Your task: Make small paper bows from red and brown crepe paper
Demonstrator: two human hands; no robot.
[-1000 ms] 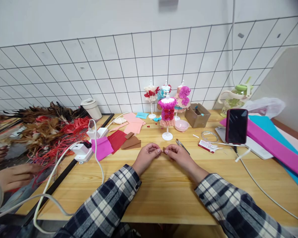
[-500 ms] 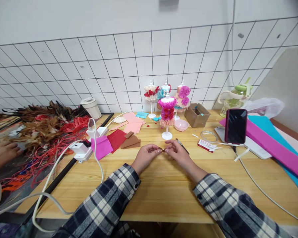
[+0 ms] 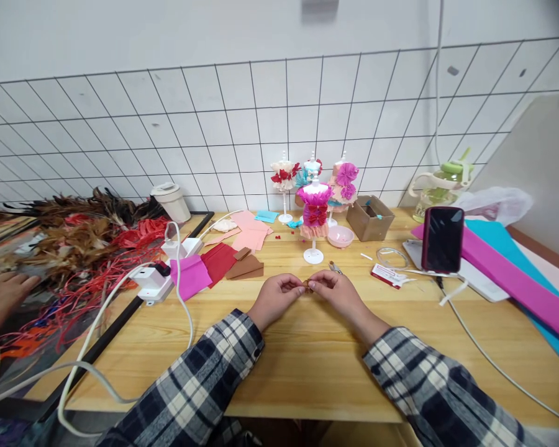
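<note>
Brown scrap [image 3: 308, 287], apparently paper, is resting between left hand [image 3: 276, 298] and right hand [image 3: 340, 294] in front of magenta-dressed mannequin [image 3: 315, 215], fingers [image 3: 295, 290] pinching it, probably because it's tiny.

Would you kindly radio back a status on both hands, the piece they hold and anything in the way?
Left hand and right hand pinching small brown piece. Piece mostly hidden, shape unclear. Tool partly hidden just beyond right hand; nothing visibly blocking either.

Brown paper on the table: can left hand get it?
Probably yes: the brown paper lies just left of the left hand, nothing seen between them. But that hand seems to pinch a small brown piece with the right hand, so it may need to let go.
</note>
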